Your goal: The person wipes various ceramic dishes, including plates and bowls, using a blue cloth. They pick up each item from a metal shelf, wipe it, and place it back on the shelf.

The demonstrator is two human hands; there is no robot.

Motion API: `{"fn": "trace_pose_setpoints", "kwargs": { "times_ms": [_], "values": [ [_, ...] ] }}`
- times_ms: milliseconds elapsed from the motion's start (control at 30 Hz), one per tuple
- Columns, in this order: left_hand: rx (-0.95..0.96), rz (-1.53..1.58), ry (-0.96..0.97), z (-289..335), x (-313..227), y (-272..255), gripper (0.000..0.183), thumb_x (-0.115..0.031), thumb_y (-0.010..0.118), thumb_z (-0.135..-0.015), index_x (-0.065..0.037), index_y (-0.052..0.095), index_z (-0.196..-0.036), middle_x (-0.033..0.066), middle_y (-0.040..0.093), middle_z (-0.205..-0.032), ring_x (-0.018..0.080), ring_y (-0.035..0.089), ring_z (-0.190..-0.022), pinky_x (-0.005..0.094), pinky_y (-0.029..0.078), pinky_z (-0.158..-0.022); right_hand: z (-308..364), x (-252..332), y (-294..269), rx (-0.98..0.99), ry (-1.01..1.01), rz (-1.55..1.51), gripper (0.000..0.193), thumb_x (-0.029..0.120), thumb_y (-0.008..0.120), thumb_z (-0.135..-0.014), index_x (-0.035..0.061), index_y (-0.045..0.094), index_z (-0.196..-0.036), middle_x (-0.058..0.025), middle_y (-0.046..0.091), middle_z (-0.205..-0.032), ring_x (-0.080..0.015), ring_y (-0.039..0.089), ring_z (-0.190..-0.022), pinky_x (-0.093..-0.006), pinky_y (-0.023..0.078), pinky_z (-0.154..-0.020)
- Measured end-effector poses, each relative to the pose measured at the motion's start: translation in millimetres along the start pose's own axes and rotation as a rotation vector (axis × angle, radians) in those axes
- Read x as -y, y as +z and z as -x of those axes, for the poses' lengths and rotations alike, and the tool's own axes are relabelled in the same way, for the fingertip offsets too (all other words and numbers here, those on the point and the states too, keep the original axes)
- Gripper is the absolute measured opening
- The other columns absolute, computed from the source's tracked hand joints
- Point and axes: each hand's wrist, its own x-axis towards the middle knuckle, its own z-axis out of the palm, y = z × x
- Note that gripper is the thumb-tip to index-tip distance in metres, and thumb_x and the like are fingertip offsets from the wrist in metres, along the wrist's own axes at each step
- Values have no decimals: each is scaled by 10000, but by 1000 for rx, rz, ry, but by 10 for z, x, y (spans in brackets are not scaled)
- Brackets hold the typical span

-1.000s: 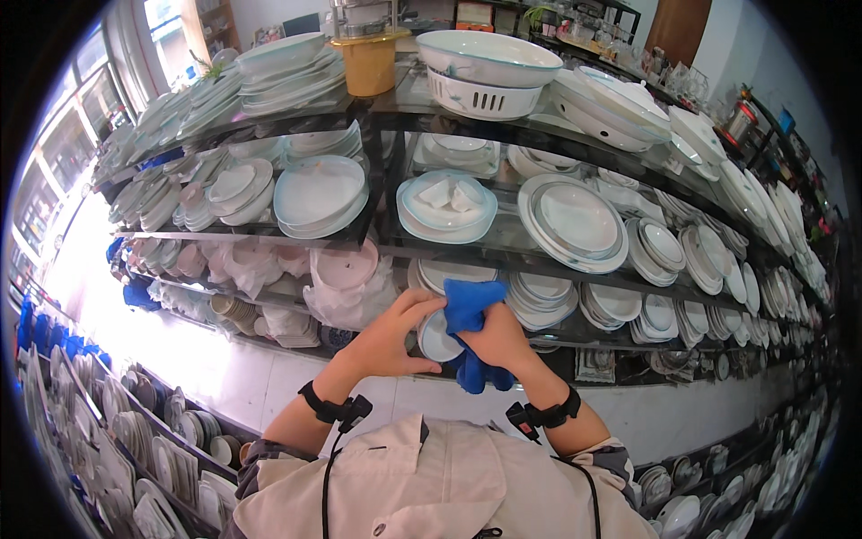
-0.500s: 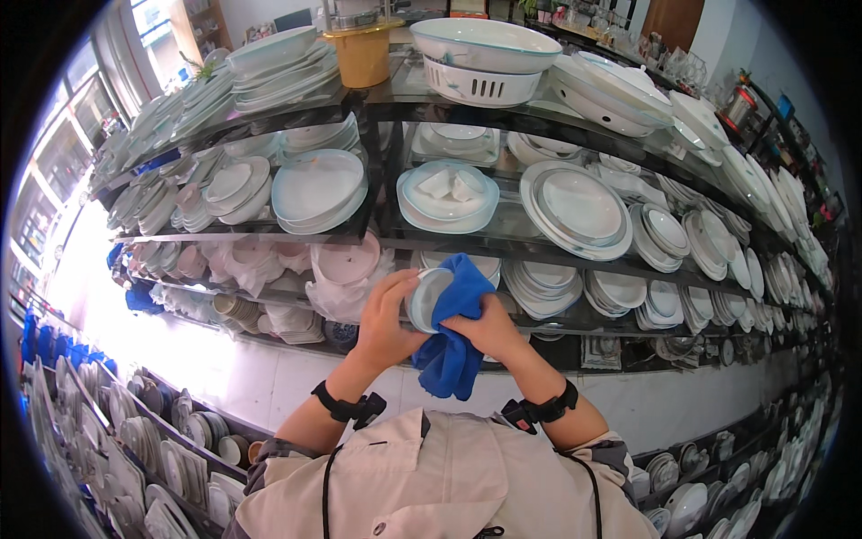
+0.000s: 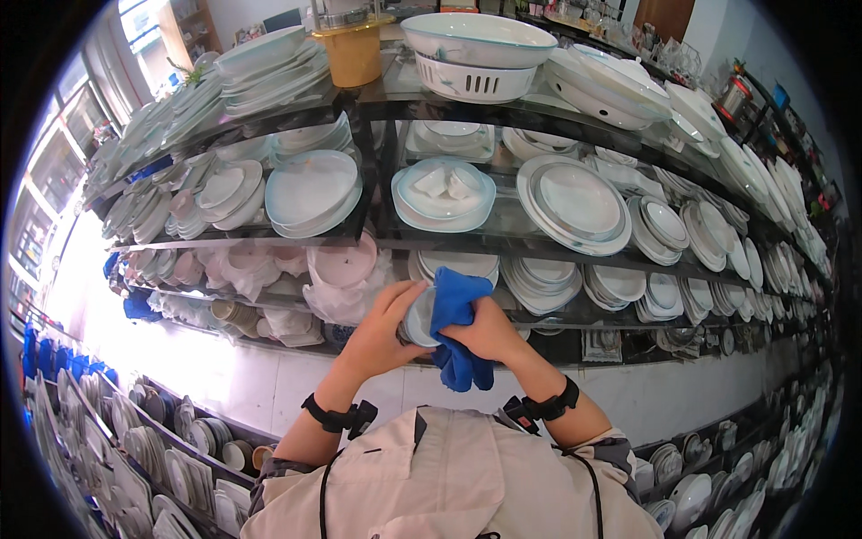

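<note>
My left hand (image 3: pixel 379 334) is closed round a small white bowl (image 3: pixel 418 318), tilted so that its inside faces right and up. A blue cloth (image 3: pixel 458 310) is bunched in my right hand (image 3: pixel 489 331), its fingers pinching it against the bowl's right side. The cloth covers that side of the rim, and its loose end hangs below my fingers. Both hands are held in front of my chest, before the lower shelf. Just beyond them is a stack of white plates (image 3: pixel 476 266), partly hidden by the cloth.
Glass-and-black shelves (image 3: pixel 440 241) full of white plates and bowls curve around ahead. A large white basin (image 3: pixel 480 40) sits on a slotted base on top. Left of my hands are pink bowls (image 3: pixel 346 260) in plastic wrap. More dish racks (image 3: pixel 171 458) stand behind me on both sides.
The bowl is turned a little and slightly lower, with the left hand further round it. The cloth has shifted and bunched differently; both hands keep their hold.
</note>
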Motion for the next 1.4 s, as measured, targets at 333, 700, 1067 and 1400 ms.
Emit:
{"fn": "trace_pose_setpoints", "kwargs": {
  "times_ms": [333,700,1067,1400],
  "values": [
    [57,91,-101,-81,-36,-20,978,-113,929,-596,-72,443,-1444,182,553,-1375,383,555,-1245,414,469,-1035,57,138,-128,53,-10,-62,521,233,802,-759,-15,637,-1186,-218,712,-1095,-327,697,-1034,-382,528,-905],
    [-246,103,52,-257,207,345,945,-147,951,-556,-60,460,-1358,190,572,-1278,375,596,-1152,414,519,-939,61,23,-110,-105,-7,-311,533,173,837,-744,-4,625,-1201,-164,688,-1155,-272,670,-1062,-367,526,-914],
    [159,37,144,-659,10,263,948,-182,928,-602,-72,430,-1402,168,448,-1357,388,545,-1185,424,501,-964,108,-72,-443,-315,81,22,492,76,771,-748,-31,612,-1201,-185,690,-1123,-292,676,-1045,-382,523,-911],
    [240,108,232,-1062,-41,567,986,-189,898,-641,-75,387,-1476,176,567,-1349,401,557,-1233,414,491,-1001,200,-176,-693,-498,41,-208,498,124,799,-755,-11,616,-1198,-149,686,-1151,-270,665,-1072,-377,519,-924]
  ]
}}
